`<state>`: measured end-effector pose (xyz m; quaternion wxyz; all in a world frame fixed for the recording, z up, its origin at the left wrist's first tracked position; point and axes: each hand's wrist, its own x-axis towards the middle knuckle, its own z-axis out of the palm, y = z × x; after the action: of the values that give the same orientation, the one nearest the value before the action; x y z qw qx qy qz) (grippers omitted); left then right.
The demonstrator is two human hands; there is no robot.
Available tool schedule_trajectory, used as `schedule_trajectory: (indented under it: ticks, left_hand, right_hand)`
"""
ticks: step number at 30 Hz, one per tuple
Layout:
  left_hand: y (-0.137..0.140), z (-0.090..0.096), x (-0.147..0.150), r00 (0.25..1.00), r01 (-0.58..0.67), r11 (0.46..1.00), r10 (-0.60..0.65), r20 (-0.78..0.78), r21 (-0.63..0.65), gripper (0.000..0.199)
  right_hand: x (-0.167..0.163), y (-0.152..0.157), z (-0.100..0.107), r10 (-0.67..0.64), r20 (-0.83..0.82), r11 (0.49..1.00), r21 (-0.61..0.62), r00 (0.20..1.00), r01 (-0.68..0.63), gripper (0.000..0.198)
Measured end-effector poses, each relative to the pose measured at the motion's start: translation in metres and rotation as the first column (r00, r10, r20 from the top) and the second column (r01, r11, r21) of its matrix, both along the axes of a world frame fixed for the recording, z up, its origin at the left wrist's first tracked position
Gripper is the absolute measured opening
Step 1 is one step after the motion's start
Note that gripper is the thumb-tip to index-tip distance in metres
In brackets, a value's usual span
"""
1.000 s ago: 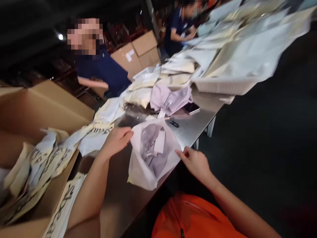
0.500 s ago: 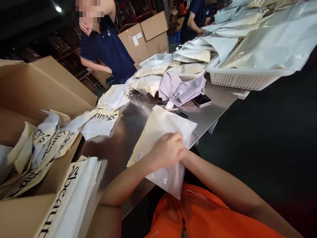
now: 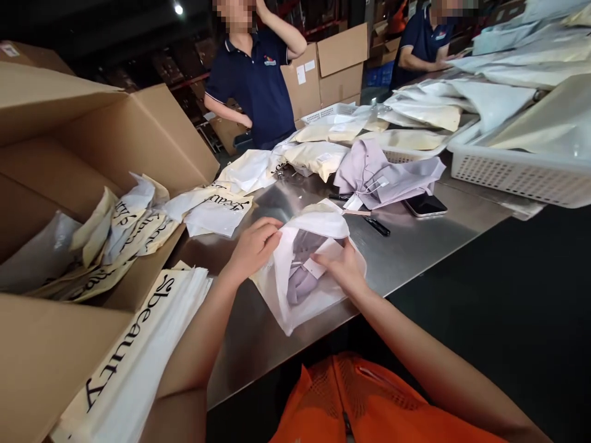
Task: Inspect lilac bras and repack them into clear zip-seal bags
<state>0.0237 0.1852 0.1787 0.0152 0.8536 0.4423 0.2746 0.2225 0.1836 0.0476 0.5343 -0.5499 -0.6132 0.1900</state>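
On the metal table in front of me a white plastic bag [image 3: 318, 224] gapes wide. Folded lilac clothing [image 3: 302, 286] shows inside it. My left hand [image 3: 253, 249] is closed on the bag's left edge, fingers pinched at the rim. At the bag's right side my right hand [image 3: 346, 267] reaches into the mouth, its thumb pressed on a white card tag [image 3: 323, 257] that lies over the clothing. The fingertips of my right hand are partly hidden by the tag and bag.
Behind the bag lie a lilac garment [image 3: 364, 172], a phone [image 3: 425, 205] and a black pen [image 3: 377, 226]. An open carton [image 3: 170, 132] and stacked printed bags [image 3: 133, 344] stand left. Perforated baskets [image 3: 517, 178] line the right. Two people [image 3: 258, 80] in navy shirts are beyond.
The bag, lying flat with both my hands together over it, is now opened towards me, showing its contents. My hands have moved apart to its two sides. The view has swung left.
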Motion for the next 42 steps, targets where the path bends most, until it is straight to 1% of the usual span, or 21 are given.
schedule_trajectory:
  ticks: [3,6,8,10,14,16,17,20,21,24,25,27,30,32,34,35,36,37,39,40,42]
  left_hand:
    - [0.004,0.0,-0.001,0.999,0.038,0.999,-0.037,0.036,-0.034,0.024]
    - [0.004,-0.003,0.014,0.993,0.116,0.99,-0.115,0.021,-0.08,0.026]
    - [0.001,-0.005,0.029,0.983,0.181,0.975,-0.184,-0.008,-0.127,0.028]
    - [-0.001,-0.008,0.041,0.972,0.22,0.965,-0.23,-0.058,-0.141,0.028]
    - [0.003,-0.021,0.049,0.967,0.195,0.979,-0.203,-0.151,-0.066,0.027]
    - [0.009,-0.027,0.047,0.974,0.169,0.985,-0.174,-0.148,-0.045,0.027]
    - [0.012,-0.029,0.046,0.978,0.157,0.987,-0.162,-0.134,-0.046,0.027]
    - [0.015,-0.031,0.042,0.989,0.115,0.987,-0.124,-0.076,-0.111,0.029]
    - [0.015,-0.03,0.042,0.992,0.1,0.982,-0.11,-0.055,-0.157,0.029]
    - [0.011,-0.026,0.049,0.996,0.077,0.939,-0.055,0.076,-0.336,0.021]
    - [0.009,-0.025,0.054,0.986,0.112,0.908,-0.051,0.159,-0.404,0.02]
    - [0.003,-0.021,0.067,0.917,0.294,0.805,-0.085,0.389,-0.516,0.041]
    - [-0.007,-0.016,0.087,0.704,0.647,0.516,-0.122,0.7,-0.561,0.075]
    - [-0.013,-0.013,0.094,0.592,0.779,0.298,-0.058,0.804,-0.552,0.087]
    - [-0.018,-0.011,0.095,0.576,0.807,0.143,0.016,0.817,-0.573,0.084]
    - [-0.021,-0.011,0.092,0.616,0.78,0.11,0.039,0.787,-0.616,0.078]
    - [-0.025,-0.012,0.089,0.679,0.725,0.112,0.05,0.732,-0.68,0.072]
    - [-0.029,-0.015,0.084,0.75,0.646,0.152,0.051,0.659,-0.748,0.069]
    - [-0.04,-0.023,0.071,0.876,0.438,0.295,0.073,0.477,-0.849,0.063]
    - [-0.048,-0.028,0.062,0.912,0.334,0.362,0.107,0.395,-0.87,0.057]
    - [-0.071,-0.036,0.038,0.924,0.183,0.43,0.231,0.304,-0.884,0.052]
  right_hand:
    - [0.01,-0.028,0.008,-0.061,0.147,0.995,0.082,0.987,0.049,0.083]
    - [0.007,-0.034,0.017,-0.027,0.507,0.973,0.21,0.862,-0.092,0.055]
    - [0.0,-0.021,0.019,0.03,0.702,0.976,0.134,0.711,-0.173,0.037]
    - [-0.005,-0.003,0.018,0.065,0.793,0.986,0.043,0.606,-0.162,0.028]
    - [0.006,0.014,0.016,-0.006,0.848,0.986,0.092,0.531,-0.136,0.01]
    - [0.019,0.0,0.019,-0.077,0.843,0.955,0.215,0.532,-0.203,0.012]
    - [0.027,-0.012,0.022,-0.13,0.821,0.917,0.313,0.556,-0.248,0.014]
    - [0.061,-0.05,0.039,-0.255,0.674,0.739,0.598,0.694,-0.31,0.021]
    - [0.074,-0.06,0.047,-0.261,0.63,0.708,0.64,0.732,-0.299,0.022]
    - [0.113,-0.08,0.069,-0.308,0.531,0.701,0.688,0.789,-0.189,0.023]
    - [0.123,-0.083,0.075,-0.351,0.498,0.696,0.705,0.793,-0.135,0.025]
    - [0.136,-0.084,0.082,-0.444,0.429,0.661,0.75,0.787,-0.036,0.029]
    - [0.138,-0.077,0.084,-0.488,0.38,0.608,0.794,0.786,-0.006,0.033]
    - [0.134,-0.071,0.082,-0.466,0.386,0.596,0.802,0.796,-0.04,0.031]
    - [0.128,-0.065,0.078,-0.429,0.399,0.601,0.796,0.811,-0.074,0.029]
    - [0.125,-0.062,0.075,-0.404,0.413,0.608,0.788,0.816,-0.098,0.028]
    - [0.121,-0.06,0.073,-0.375,0.434,0.617,0.776,0.819,-0.129,0.027]
    - [0.117,-0.058,0.071,-0.342,0.459,0.626,0.762,0.82,-0.166,0.026]
    - [0.106,-0.055,0.066,-0.265,0.506,0.637,0.731,0.821,-0.245,0.024]
    - [0.1,-0.054,0.064,-0.225,0.519,0.636,0.72,0.825,-0.279,0.023]
    - [0.085,-0.054,0.059,-0.154,0.504,0.613,0.723,0.85,-0.318,0.023]
